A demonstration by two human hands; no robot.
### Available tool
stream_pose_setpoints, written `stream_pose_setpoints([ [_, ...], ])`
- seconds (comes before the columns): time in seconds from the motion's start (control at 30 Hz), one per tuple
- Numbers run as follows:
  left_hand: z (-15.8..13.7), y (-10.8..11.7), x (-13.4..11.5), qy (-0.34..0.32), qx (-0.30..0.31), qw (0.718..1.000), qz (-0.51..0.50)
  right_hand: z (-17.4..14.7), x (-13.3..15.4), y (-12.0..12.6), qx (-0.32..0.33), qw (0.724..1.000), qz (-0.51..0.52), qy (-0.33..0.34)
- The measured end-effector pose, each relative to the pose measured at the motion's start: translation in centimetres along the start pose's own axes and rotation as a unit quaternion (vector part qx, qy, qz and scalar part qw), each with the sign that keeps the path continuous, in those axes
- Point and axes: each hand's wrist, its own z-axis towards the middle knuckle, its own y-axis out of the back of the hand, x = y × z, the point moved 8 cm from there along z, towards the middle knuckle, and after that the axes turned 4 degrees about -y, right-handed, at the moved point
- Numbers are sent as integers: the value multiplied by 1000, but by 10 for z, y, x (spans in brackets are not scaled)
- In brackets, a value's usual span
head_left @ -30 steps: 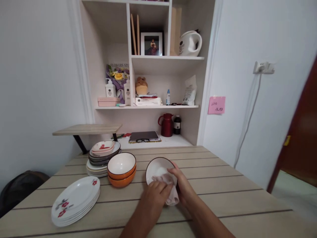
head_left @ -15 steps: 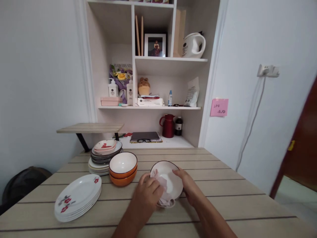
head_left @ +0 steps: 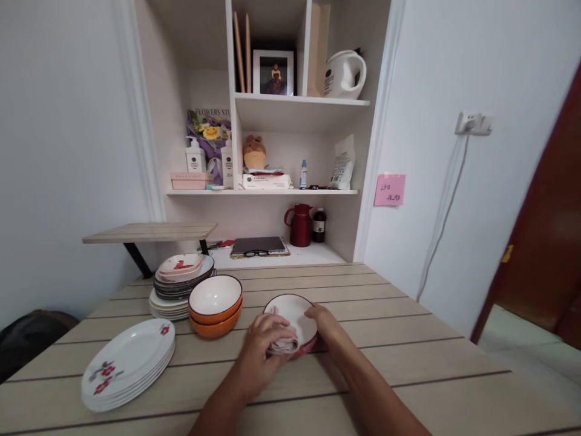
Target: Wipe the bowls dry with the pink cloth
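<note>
A bowl (head_left: 297, 312) with a white inside, a dark rim and a pinkish-red outside is at the front middle of the table. My right hand (head_left: 323, 325) grips its right rim, the thumb on the inside edge and the other fingers hidden behind the wall. My left hand (head_left: 264, 339) is closed on a bunched, pale pink cloth (head_left: 285, 344) at the bowl's left front rim. Some of the cloth lies inside the bowl, and the fingers curl over it. Left of my hands stand two stacked orange bowls (head_left: 215, 309), white inside.
A stack of oval flowered plates (head_left: 131, 357) lies at the table's left front. Behind it are stacked dark-edged plates (head_left: 184, 284) topped by small dishes (head_left: 180, 264). A raised wooden shelf (head_left: 149, 232) overhangs the back left; a red jug (head_left: 300, 225) stands in the wall unit.
The bowl has tipped from facing me to more nearly upright, its outer wall now showing. My left hand has shifted with the cloth to its left front rim. The whole view has moved slightly.
</note>
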Motion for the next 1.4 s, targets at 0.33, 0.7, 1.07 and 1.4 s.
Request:
stream_pose_setpoints([
  [0.33, 0, 27, 14, 146, -80, 965, -203, -2, 19, 5, -67, 992, -19, 101],
  [0.7, 17, 40, 5, 158, -149, 948, -231, -71, 77, -49, 181, 921, -138, 318],
  [1.07, 44, 16, -28, 67, -35, 997, 10, -29, 54, 1, -17, 958, 251, 140],
  [1.4, 32, -28, -21, 109, 212, 930, 278, -29, 51, 52, -262, 928, 172, 202],
])
